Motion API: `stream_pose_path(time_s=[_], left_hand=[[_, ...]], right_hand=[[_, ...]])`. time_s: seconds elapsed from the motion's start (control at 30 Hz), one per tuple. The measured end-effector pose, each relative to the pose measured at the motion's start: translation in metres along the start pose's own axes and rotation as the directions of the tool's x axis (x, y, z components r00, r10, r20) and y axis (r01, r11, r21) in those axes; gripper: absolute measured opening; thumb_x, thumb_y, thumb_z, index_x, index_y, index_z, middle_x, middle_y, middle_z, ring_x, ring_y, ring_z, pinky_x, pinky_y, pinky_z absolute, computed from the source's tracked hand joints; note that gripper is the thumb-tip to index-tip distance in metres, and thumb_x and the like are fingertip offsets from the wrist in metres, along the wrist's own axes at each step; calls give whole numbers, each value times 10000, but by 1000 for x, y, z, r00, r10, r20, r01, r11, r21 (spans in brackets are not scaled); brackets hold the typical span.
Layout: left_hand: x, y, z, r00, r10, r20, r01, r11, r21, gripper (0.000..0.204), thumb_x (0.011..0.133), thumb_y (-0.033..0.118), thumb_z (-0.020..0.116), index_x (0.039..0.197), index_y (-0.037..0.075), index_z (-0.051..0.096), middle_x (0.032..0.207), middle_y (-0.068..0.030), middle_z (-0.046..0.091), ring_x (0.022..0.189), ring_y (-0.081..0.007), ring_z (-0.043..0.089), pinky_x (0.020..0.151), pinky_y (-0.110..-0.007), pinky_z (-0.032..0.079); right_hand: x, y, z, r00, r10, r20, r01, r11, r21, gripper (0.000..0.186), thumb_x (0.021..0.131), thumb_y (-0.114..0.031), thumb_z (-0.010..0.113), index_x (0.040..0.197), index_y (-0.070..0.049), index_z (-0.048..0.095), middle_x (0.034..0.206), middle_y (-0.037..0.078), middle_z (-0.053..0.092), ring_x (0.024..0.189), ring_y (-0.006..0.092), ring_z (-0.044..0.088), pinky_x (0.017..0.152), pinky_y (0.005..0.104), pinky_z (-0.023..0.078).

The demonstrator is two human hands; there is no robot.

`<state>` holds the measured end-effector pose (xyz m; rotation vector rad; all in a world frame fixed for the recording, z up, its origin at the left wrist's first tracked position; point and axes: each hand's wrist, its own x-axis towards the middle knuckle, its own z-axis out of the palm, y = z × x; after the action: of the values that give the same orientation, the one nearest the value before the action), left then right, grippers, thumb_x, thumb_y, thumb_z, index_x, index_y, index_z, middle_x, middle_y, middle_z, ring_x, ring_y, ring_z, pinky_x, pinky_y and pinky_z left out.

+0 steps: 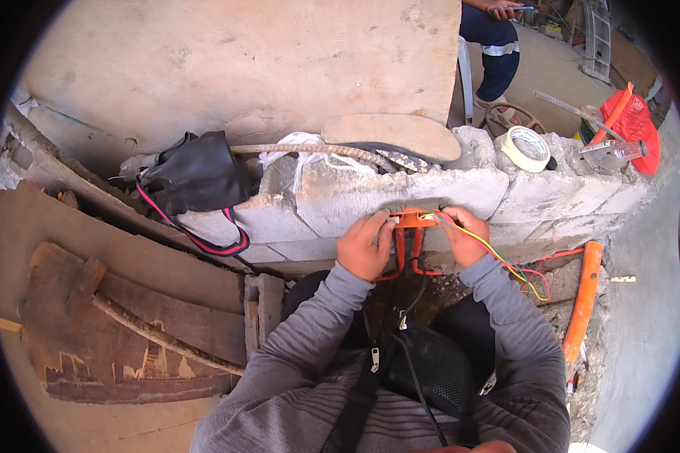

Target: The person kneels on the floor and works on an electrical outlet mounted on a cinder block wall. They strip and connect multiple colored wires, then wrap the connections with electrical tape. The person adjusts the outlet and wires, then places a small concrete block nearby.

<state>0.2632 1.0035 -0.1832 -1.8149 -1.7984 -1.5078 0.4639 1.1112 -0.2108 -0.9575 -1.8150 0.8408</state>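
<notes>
An orange electrical box is set at the face of the low block wall, with orange conduits running down from it. My left hand is closed at the box's left end, thumb and fingers pinched on its edge; a small pale bit shows at the fingertips. At the right end, my right hand pinches a bundle of wires in yellow, green and red where they come out of the box. Their loose ends hang to the right, past my wrist. My right fingertips are partly hidden.
On the wall top lie a black bag, a rebar, a roll of tape and a clear bottle. An orange pipe stands at right. Wooden boards lie at left. Another person sits beyond the wall.
</notes>
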Motion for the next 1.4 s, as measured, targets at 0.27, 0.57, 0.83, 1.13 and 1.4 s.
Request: stream_pose_path(time_s=[0.27,0.57,0.83,1.13,1.4], left_hand=[[-12,-7,1,1000,31,-1,-31,998,47,243,898,75,724,1141,63,721,797,-138,667,704,-326,659,630,-399,536],[-20,-10,2,998,-65,25,67,994,-86,286,918,98,697,1200,48,709,910,-159,718,816,-310,711,732,-375,569],[-50,-39,4,917,-398,25,389,878,-280,190,956,96,689,1116,-6,701,880,-67,749,795,-98,685,733,-263,553],[-60,-56,10,878,-469,93,473,820,-323,135,958,111,689,1028,-4,701,824,-33,729,745,-75,661,694,-247,532],[-33,-54,5,851,-516,98,511,771,-381,171,935,176,738,957,9,711,786,-36,728,694,-94,664,651,-272,534]], right_hand=[[-3,-6,-3,996,54,69,-53,999,-7,134,950,-123,728,976,7,708,792,51,729,739,55,642,654,248,514],[-5,14,5,967,245,72,-251,963,95,239,940,-268,744,931,-30,734,749,39,720,673,75,631,632,270,505],[-56,-27,-6,865,343,366,-277,935,-220,349,967,-349,680,917,-5,720,746,50,708,700,96,638,639,300,498],[-53,-10,43,832,540,129,-534,714,454,226,992,-214,654,1078,-7,683,928,42,711,732,105,617,673,291,510],[-39,9,87,702,507,-500,-266,838,476,246,965,-255,717,1009,-15,686,850,8,652,746,102,553,699,293,484]])
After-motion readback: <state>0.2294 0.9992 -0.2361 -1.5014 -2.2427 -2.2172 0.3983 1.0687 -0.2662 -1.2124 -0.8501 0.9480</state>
